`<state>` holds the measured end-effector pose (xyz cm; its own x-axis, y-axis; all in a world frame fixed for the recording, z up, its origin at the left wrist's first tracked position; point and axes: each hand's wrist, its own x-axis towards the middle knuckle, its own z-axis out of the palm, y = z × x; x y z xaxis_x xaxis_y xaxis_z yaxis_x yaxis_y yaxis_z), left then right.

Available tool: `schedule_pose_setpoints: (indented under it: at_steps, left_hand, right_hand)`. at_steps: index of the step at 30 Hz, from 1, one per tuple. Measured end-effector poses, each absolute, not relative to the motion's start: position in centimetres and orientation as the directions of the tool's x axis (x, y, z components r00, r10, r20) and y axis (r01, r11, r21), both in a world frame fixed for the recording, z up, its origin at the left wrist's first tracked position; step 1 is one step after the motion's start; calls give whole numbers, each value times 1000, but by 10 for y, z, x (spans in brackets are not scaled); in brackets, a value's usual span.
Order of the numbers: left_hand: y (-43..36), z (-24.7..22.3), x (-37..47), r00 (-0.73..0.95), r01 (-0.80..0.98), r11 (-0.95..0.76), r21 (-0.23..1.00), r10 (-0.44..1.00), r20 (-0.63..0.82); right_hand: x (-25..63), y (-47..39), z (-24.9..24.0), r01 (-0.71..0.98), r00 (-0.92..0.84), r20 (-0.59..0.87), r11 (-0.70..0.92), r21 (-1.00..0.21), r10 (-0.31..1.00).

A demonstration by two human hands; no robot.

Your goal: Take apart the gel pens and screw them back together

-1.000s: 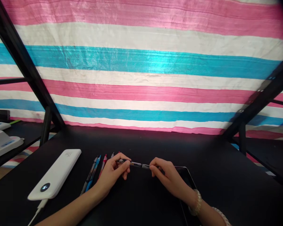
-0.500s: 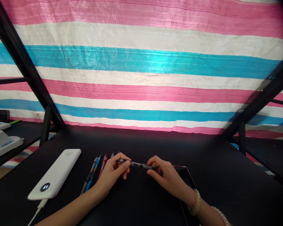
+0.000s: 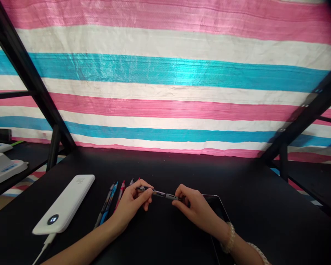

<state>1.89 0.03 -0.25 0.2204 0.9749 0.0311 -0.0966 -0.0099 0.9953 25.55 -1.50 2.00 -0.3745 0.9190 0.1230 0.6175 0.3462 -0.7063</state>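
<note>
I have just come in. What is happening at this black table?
A person holds a pen across the space between both hands: the left hand grips one end, the right hand the other. More pens lie beside the left hand, with a white device and its cable further left. Beneath the right forearm is a dark flat device.
</note>
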Motion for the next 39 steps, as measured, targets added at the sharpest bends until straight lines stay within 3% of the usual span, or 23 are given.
schedule_pose_setpoints:
  at_steps: [7,16,31,39]
  left_hand:
    - [-1,-1,19,237,-73,-35,997,970,51]
    - [-3,1,17,293,-30,-73,997,953,79]
    - [-1,-2,18,212,-50,-57,997,975,67]
    - [1,1,17,188,-254,-5,967,981,54]
  right_hand:
    - [258,-16,21,632,-444,167,440,-638,880]
    - [259,-15,22,622,-470,118,423,-659,875]
    - [255,-18,23,648,-527,61,447,-616,848]
    - [255,-18,29,563,-481,104,398,-724,871]
